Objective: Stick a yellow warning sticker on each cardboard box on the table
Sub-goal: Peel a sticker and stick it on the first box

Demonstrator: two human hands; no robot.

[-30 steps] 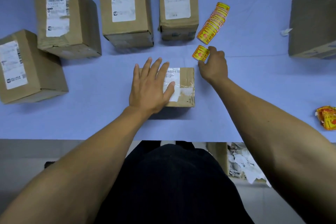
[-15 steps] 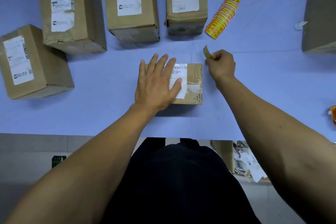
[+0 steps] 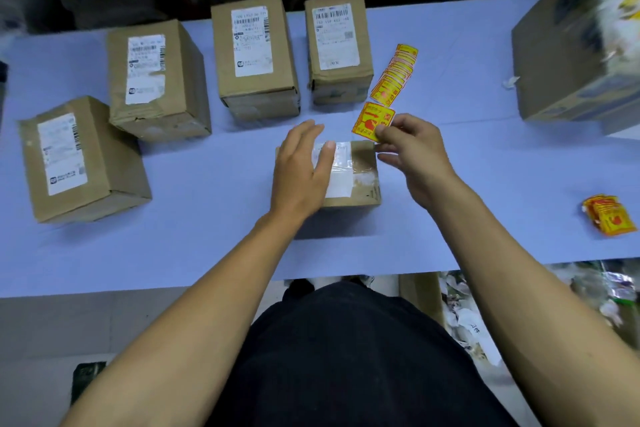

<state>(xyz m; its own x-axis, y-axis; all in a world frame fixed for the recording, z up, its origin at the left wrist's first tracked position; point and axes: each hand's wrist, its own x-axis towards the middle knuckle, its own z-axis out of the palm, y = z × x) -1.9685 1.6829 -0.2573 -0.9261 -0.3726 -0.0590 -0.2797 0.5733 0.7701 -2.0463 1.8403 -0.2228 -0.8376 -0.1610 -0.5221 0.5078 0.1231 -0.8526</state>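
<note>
A small flat cardboard box (image 3: 362, 172) with a white label lies in the middle of the lavender table (image 3: 207, 218). My left hand (image 3: 301, 166) lies flat on its left part, fingers spread. My right hand (image 3: 412, 152) hovers over the box's right edge and pinches a single yellow warning sticker (image 3: 372, 121) by its lower corner, face up. A fanned strip of yellow stickers (image 3: 394, 76) lies just behind it. Several taller cardboard boxes stand behind and to the left: one (image 3: 79, 159), another (image 3: 156, 80), a third (image 3: 254, 55), and one more (image 3: 337, 45).
A large carton (image 3: 568, 59) stands at the table's right end. A crumpled pile of yellow sticker scraps (image 3: 607, 215) lies near the right front. The table's front edge runs just before my body; rubbish lies on the floor below right.
My right hand lifted the single sticker off the table, turned it face up and brought it toward the small box. My left hand stayed on the box. The camera tilted up.
</note>
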